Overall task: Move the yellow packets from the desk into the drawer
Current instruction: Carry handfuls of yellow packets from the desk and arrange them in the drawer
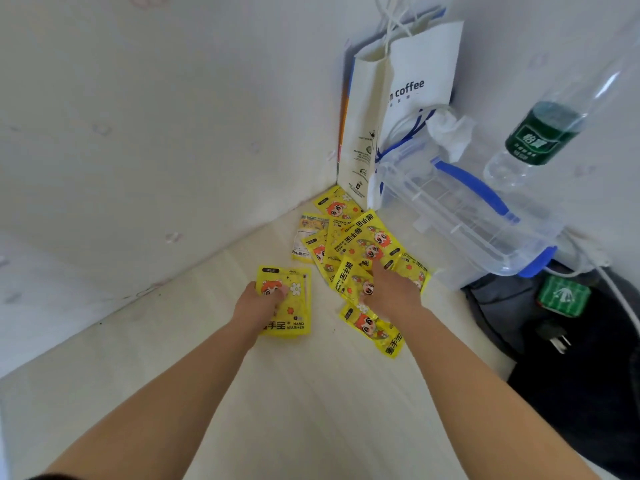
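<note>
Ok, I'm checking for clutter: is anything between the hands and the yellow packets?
Nothing visible does. The left hand grips a packet stack, and the right hand lies on the loose pile. The drawer is out of view, so that path cannot be judged.

Pale wood-grain surface (294,393), running into a wall corner. Yellow packets (363,237) heaped and overlapping there, a separate stack (294,306) just left of the heap, one loose packet (374,330) nearer. Behind them: upright paper bag (367,133), clear box (467,220), water bottle (540,140). Dark bag (588,375) at the right.
</note>
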